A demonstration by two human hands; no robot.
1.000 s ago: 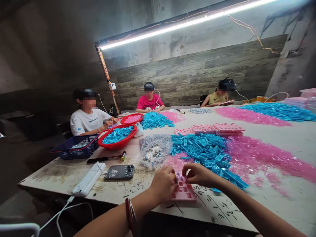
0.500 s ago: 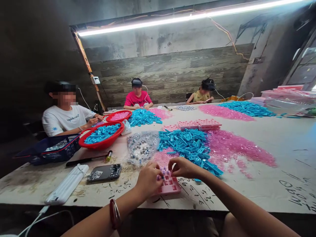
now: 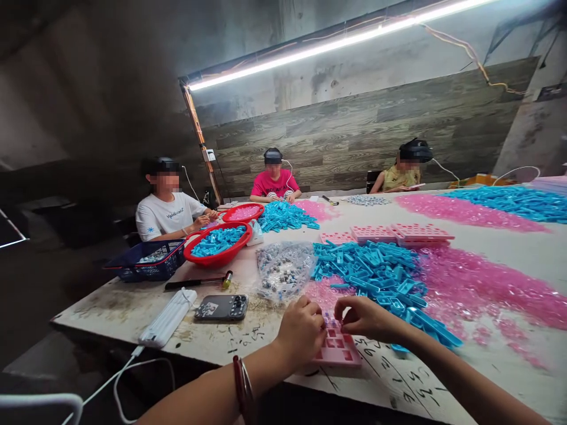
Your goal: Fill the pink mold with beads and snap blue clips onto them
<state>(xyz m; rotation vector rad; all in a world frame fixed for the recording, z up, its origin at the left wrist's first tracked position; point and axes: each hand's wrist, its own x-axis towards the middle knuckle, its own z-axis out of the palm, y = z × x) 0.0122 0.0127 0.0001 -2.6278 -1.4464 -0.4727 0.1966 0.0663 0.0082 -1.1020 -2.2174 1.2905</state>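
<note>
A pink tray [image 3: 339, 353] with square openings lies near the table's front edge, partly covered by both hands. My left hand [image 3: 302, 330] is closed over the tray's left side, its fingers curled; what it holds is hidden. My right hand [image 3: 361, 319] pinches at the tray's upper right, thumb and forefinger together over something too small to name. Small purple-blue bits show in the tray's upper openings. Just behind lie small clear pink pieces [image 3: 325, 290] and a heap of blue plastic parts [image 3: 372, 267].
A clear bag of small beads [image 3: 286, 268], a phone [image 3: 221, 307], a white power bank [image 3: 168, 319] and a hammer [image 3: 199, 281] lie left. Red baskets [image 3: 221, 258], a navy basket [image 3: 153, 268] and stacked pink trays [image 3: 376, 234] stand farther back. Three people sit across the table.
The camera view has turned left, so the scene appears shifted right and tilted. Both hands remain at the pink tray, in nearly the same pose.
</note>
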